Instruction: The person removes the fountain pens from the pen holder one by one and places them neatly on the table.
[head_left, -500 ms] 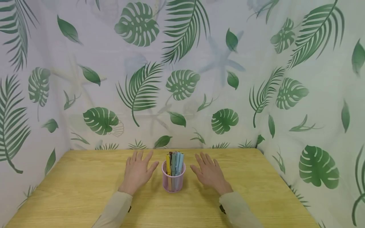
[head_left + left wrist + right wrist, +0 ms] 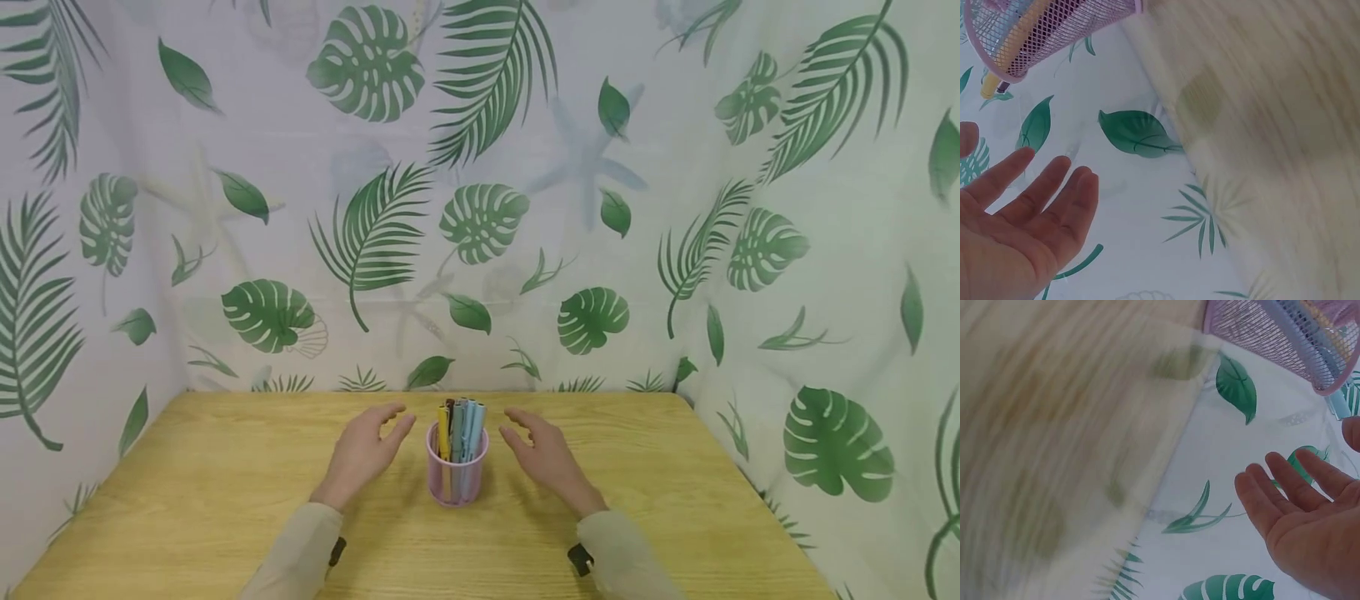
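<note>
Right now, both your hands are relaxed, their fingers loosely bent and parted, and neither has hold of anything. Your left hand [image 2: 362,450] stands just left of the cup [image 2: 454,485], a gap of bare table [image 2: 225,475] between them; your right hand [image 2: 549,457] matches it on the other side, also apart from the mesh. On both hands the thumb sits away from the fingers, and in the wrist views you can see each palm turned partly toward its camera. Whether either hand rests on the wood or is held just over it, you cannot tell from these views. The cup is pink, of open mesh with a rounded rim, and it stands upright on the table between your hands. It holds a bunch of pens, which lean a little and poke up past the rim: a yellow pen [image 2: 443,433] at the left, a dark brown pen [image 2: 450,407] beside it, a grey-green one near the middle, and light blue pens [image 2: 477,429] at the right. Your sleeves [image 2: 291,554] are pale beige, and a dark piece shows at the inner side of each wrist. Behind the table hangs a white cloth [image 2: 288,208] printed with green leaves and faint starfish.
</note>
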The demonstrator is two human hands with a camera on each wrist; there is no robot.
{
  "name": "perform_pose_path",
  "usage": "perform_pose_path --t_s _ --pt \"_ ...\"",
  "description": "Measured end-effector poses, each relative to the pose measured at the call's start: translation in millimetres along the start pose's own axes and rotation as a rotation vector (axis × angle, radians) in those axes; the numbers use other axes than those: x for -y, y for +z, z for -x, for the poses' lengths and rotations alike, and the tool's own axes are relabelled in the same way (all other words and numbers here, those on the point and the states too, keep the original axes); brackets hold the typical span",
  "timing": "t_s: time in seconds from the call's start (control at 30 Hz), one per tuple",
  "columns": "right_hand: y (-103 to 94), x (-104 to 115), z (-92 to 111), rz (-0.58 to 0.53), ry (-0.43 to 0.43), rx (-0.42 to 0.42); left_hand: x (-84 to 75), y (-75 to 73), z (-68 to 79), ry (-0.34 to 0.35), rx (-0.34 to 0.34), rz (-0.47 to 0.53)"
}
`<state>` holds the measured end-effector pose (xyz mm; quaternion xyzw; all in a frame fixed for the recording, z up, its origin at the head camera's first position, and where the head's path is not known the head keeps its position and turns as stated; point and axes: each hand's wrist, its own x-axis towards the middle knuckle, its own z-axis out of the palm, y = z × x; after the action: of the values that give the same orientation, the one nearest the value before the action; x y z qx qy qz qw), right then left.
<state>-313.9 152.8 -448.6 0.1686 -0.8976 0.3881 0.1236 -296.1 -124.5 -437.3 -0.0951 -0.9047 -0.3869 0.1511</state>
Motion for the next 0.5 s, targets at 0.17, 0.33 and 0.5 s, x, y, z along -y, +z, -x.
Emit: perform_pose_path --t_s 0.17,0.33,0.5 --pt "1.1 2.5 -0.5 -0.214 0.091 0.033 0.9 0.7 -1.8 -0.017 0.008 0.14" --pt "2.4 8.0 -1.4 -0.454 0.148 0.049 -1.1 2.3 -2.5 -0.025 0.027 0.288" --pt "5.9 7.0 -1.9 -0.625 0.181 0.069 -8.1 2.6 0.5 -0.087 0.108 0.478"
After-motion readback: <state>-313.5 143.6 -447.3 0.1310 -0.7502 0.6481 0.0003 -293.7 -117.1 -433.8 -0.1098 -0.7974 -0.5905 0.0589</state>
